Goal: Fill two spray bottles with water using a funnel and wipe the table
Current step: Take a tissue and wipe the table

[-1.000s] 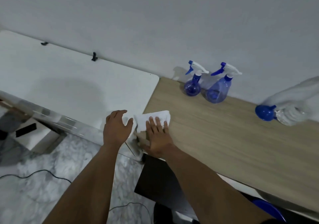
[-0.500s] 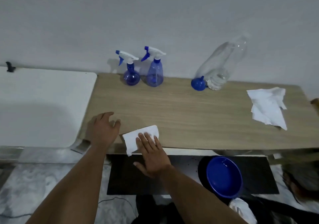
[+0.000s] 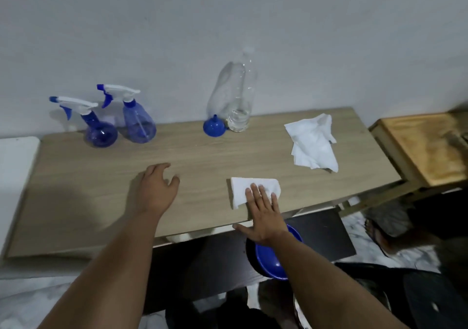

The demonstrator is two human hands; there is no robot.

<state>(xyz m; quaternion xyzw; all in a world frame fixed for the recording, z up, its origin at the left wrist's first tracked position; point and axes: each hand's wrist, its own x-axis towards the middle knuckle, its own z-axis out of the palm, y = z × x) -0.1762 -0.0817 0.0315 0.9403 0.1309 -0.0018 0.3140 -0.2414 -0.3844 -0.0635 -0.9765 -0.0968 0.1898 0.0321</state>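
Note:
My right hand [image 3: 263, 212] lies flat on a folded white tissue [image 3: 247, 189], pressing it against the wooden table [image 3: 101, 184] near the front edge. Resting on the table to the left is my left hand [image 3: 157, 189], fingers loosely spread and holding nothing. Two blue spray bottles stand at the back left: a round one [image 3: 100, 132] and a taller one [image 3: 138, 123] beside it. A small blue funnel [image 3: 214, 127] sits upside down next to a clear plastic bottle [image 3: 236, 98] with a little water at the bottom.
A crumpled white tissue [image 3: 312, 146] lies on the table's right part. A blue bowl [image 3: 271, 260] sits on a dark shelf below the front edge. A wooden box [image 3: 423, 148] stands right of the table, a white surface [image 3: 15, 161] at left.
My right hand has slid the tissue along the front edge from the table's left corner toward the right. The left hand followed onto the table, and the view swung right.

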